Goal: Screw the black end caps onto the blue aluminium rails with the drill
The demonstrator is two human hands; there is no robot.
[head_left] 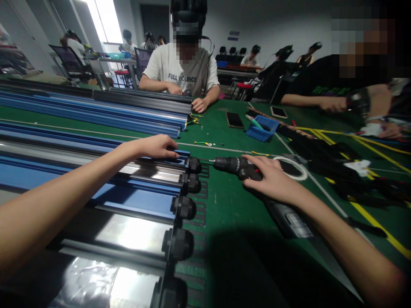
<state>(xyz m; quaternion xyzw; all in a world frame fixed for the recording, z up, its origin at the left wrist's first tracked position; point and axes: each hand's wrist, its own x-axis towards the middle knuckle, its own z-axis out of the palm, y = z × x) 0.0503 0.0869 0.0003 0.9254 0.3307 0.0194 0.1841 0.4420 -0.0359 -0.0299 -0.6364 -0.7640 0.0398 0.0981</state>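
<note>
My right hand point(278, 177) is wrapped round a black cordless drill point(226, 164), which lies on its side with its battery end toward me. The thin bit points left, at the black cable gland point(193, 164) on the end of the farthest profile in the near row. Whether the bit touches anything there, I cannot tell. My left hand point(157, 146) bears down on that blue metal profile point(107, 137) near its end, fingers curled over it. More profiles lie side by side below my left forearm, each with a black gland and a flat slotted bracket point(201, 190).
A second stack of blue profiles point(154, 117) lies across the green table point(224, 205), where a co-worker's hand point(199, 105) rests. Right of it are a phone point(234, 120), a blue bin point(262, 128), a white cable coil point(297, 170) and dark material with yellow strips.
</note>
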